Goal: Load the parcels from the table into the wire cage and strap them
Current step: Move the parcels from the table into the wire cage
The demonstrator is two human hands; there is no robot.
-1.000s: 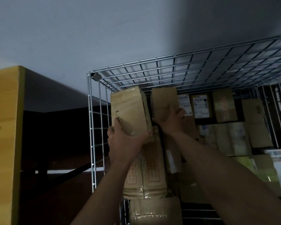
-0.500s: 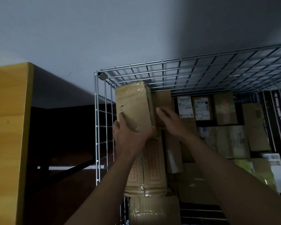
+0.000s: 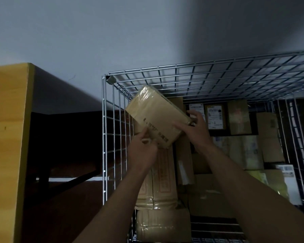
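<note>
A tan cardboard parcel (image 3: 156, 116) wrapped in clear tape is held tilted, its top leaning left, just under the wire cage's roof (image 3: 218, 78). My left hand (image 3: 141, 151) grips its lower left corner. My right hand (image 3: 194, 128) holds its right end, fingers spread over the edge. Both hands are at the cage's front left corner. Several stacked parcels (image 3: 239, 118) fill the cage behind and below the held one.
The cage's left wire wall (image 3: 104, 137) stands right beside my left hand. A yellow wooden panel (image 3: 7, 137) rises at the far left, with a dark shelf unit (image 3: 68, 137) between it and the cage. Tall tan boxes (image 3: 158, 181) stand below my hands.
The parcel was upright in my left hand; now it is tilted leftward. My right hand left the box behind and took hold of the parcel's right end.
</note>
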